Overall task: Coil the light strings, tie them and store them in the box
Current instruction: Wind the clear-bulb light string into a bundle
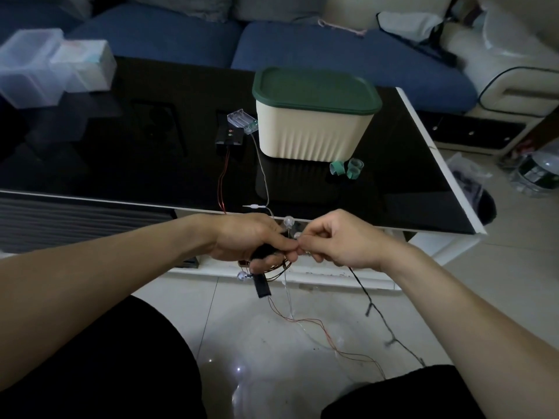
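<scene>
Over on the far left of the glossy black table (90, 152) there's a couple of clear plastic containers (45, 65), kinda blurry. Moving right, a black battery box (230, 137) with red wires and a clear battery case (243, 120) sit just beside the cream box (308, 131), which has its green lid (314, 89) on. Some green ties (346, 168) lie right in front of it, touching its base or close to it.

Below the table edge, the left hand (248, 237) is curled around a bundle of light strings (272, 267), with a black strap (261, 285) hanging down from it. The right hand (338, 240) pinches a thin wire at the left fingertips, fingers curled in. A couple of clear bulbs (288, 221) poke up between the hands. Loose wire trails down onto the tile floor (302, 343) between the knees, and a dark cord (375, 306) runs off to the right. Blue sofa (332, 49) behind everything.
</scene>
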The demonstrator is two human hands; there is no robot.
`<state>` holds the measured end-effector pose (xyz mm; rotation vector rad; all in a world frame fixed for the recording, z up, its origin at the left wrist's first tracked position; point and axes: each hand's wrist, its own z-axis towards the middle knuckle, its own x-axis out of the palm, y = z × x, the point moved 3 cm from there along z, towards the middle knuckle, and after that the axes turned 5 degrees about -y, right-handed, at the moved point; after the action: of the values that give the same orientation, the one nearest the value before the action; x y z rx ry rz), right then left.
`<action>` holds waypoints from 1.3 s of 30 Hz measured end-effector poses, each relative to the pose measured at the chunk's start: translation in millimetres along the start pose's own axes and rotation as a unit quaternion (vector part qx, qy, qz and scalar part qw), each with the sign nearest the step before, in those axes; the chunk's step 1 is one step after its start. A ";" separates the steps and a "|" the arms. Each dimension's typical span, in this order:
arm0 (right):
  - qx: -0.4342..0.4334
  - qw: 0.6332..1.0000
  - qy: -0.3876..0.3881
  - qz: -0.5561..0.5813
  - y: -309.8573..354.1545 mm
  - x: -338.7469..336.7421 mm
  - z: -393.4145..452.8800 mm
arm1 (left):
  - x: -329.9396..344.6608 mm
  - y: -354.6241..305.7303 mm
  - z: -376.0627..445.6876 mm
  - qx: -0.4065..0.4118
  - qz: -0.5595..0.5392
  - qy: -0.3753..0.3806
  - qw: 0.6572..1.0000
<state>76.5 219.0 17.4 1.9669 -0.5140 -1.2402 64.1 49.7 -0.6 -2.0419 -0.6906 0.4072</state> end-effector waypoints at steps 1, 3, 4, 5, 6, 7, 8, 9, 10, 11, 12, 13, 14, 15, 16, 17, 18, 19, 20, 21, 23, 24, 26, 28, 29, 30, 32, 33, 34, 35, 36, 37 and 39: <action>0.000 1.000 -0.014 0.006 -0.5 -0.9 0.9 | -1.5 1.2 0.3 -0.007 -0.007 -0.009 1.000; 0.000 0.999 -0.050 0.023 -1.3 -4.1 3.0 | -3.1 2.7 -0.3 -0.017 -0.021 -0.024 0.999; 0.002 0.998 -0.062 0.032 -1.7 -5.7 3.9 | -3.5 2.3 -0.6 -0.017 -0.034 -0.032 0.999; 0.007 0.997 -0.069 0.041 -2.2 -6.5 4.6 | -4.8 1.6 -1.2 -0.012 -0.049 -0.041 0.998; 0.017 0.996 -0.069 0.050 -3.7 -7.4 5.2 | -6.7 -0.3 -2.0 -0.005 -0.065 -0.053 0.997; 0.032 0.996 -0.066 0.058 -6.0 -8.1 5.4 | -9.3 -2.3 -3.1 0.001 -0.080 -0.067 0.995; 0.047 0.994 -0.066 0.066 -8.8 -9.7 5.3 | -11.9 -4.4 -4.4 0.007 -0.093 -0.082 0.992; 0.058 0.993 -0.072 0.070 -11.8 -12.4 5.3 | -14.7 -5.7 -5.4 0.011 -0.105 -0.098 0.990; 0.061 0.992 -0.085 0.071 -14.0 -16.4 4.8 | -16.9 -6.5 -6.4 0.015 -0.113 -0.113 0.987; 0.056 0.991 -0.102 0.069 -15.4 -21.2 4.2 | -18.1 -6.6 -7.0 0.017 -0.116 -0.126 0.985; 0.047 0.989 -0.123 0.068 -16.8 -26.0 3.9 | -17.9 -6.8 -7.1 0.017 -0.114 -0.133 0.984; 0.037 0.986 -0.145 0.069 -17.6 -30.3 3.1 | -16.2 -6.9 -6.7 0.014 -0.107 -0.136 0.985; 0.028 0.983 -0.165 0.070 -18.2 -32.9 3.5 | -14.3 -6.7 -6.0 0.011 -0.102 -0.135 0.986; 0.024 0.980 -0.182 0.072 -19.0 -34.3 4.0 | -12.1 -7.1 -5.1 0.009 -0.102 -0.130 0.986; 0.025 0.978 -0.191 0.074 -20.0 -34.5 5.2 | -10.7 -7.5 -4.0 0.008 -0.111 -0.124 0.986; 0.033 0.978 -0.192 0.078 -21.3 -33.6 6.0 | -10.4 -8.1 -3.4 0.008 -0.126 -0.120 0.985; 0.048 0.978 -0.183 0.085 -23.1 -32.9 6.2 | -11.0 -9.2 -3.2 0.008 -0.145 -0.121 0.982; 0.068 0.980 -0.165 0.092 -26.1 -32.2 6.2 | -12.7 -10.2 -3.7 0.008 -0.166 -0.128 0.978; 0.088 0.981 -0.139 0.098 -29.9 -32.6 5.4 | -15.7 -10.9 -4.6 0.011 -0.187 -0.140 0.972; 0.106 0.983 -0.110 0.104 -33.8 -33.1 4.2 | -19.5 -11.7 -5.3 0.018 -0.208 -0.157 0.965; 0.134 0.983 -0.058 0.110 -41.5 -33.6 1.7 | -28.1 -12.7 -7.5 0.038 -0.245 -0.203 0.947; 0.142 0.983 -0.042 0.109 -44.9 -33.9 0.9 | -31.8 -13.1 -8.8 0.049 -0.265 -0.225 0.936; 0.151 0.983 -0.032 0.095 -49.8 -34.9 0.3 | -36.4 -14.6 -11.2 0.072 -0.302 -0.250 0.917; 0.148 0.986 -0.035 0.074 -51.1 -34.6 0.1 | -36.2 -16.9 -13.1 0.092 -0.323 -0.249 0.908; 0.143 0.987 -0.038 0.063 -49.5 -33.5 0.1 | -34.5 -18.4 -13.5 0.100 -0.331 -0.242 0.907; 0.135 0.989 -0.039 0.049 -46.4 -31.5 0.0 | -32.5 -20.2 -13.5 0.108 -0.338 -0.234 0.905; 0.106 0.993 -0.040 0.009 -36.2 -24.4 0.9 | -28.8 -23.6 -11.9 0.122 -0.348 -0.223 0.902; 0.089 0.995 -0.041 -0.014 -30.1 -19.7 1.6 | -27.8 -24.6 -11.0 0.126 -0.350 -0.221 0.901; 0.070 0.996 -0.042 -0.036 -24.5 -14.8 2.5 | -27.2 -25.2 -9.8 0.128 -0.350 -0.219 0.902; 0.054 0.996 -0.040 -0.058 -19.4 -10.0 3.4 | -26.8 -25.0 -8.8 0.128 -0.347 -0.215 0.904; 0.043 0.996 -0.035 -0.075 -15.5 -5.5 3.9 | -26.1 -24.7 -7.9 0.124 -0.344 -0.207 0.907; 0.038 0.995 -0.027 -0.088 -12.2 -1.6 3.7 | -25.1 -23.6 -7.2 0.118 -0.342 -0.199 0.911; 0.032 0.994 -0.010 -0.099 -7.6 3.7 2.3 | -22.7 -20.6 -5.3 0.104 -0.341 -0.188 0.915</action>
<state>75.7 220.6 8.8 2.1011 -0.3791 -1.3826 42.6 41.0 20.1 -1.4076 -1.4635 0.4356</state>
